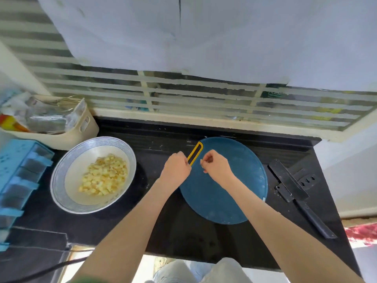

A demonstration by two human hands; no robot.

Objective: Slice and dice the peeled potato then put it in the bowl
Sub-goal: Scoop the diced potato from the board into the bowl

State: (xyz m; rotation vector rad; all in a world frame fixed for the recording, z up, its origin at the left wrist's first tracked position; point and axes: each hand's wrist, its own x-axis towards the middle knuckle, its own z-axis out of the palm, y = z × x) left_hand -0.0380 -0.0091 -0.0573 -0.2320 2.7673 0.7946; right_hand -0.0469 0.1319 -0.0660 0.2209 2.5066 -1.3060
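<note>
A white bowl [61, 176] with a blue patterned rim stands on the left of the black counter and holds a heap of diced potato [104, 177]. To its right lies a round blue cutting board [220, 197] with a yellow-rimmed handle slot [195, 152]; no potato lies on it. My left hand [177, 168] is curled at the board's left edge, over the near end of the slot. My right hand [216, 167] hovers over the board's far part, fingers curled with the tips together; nothing is plainly seen in them. A black knife [299, 197] lies on the counter right of the board.
A cream basket [81, 127] of packets sits at the back left, with a blue drawer organiser [18, 172] in front of it. A barred window [183, 94] runs behind the counter. The counter's front edge [183, 254] is near my legs.
</note>
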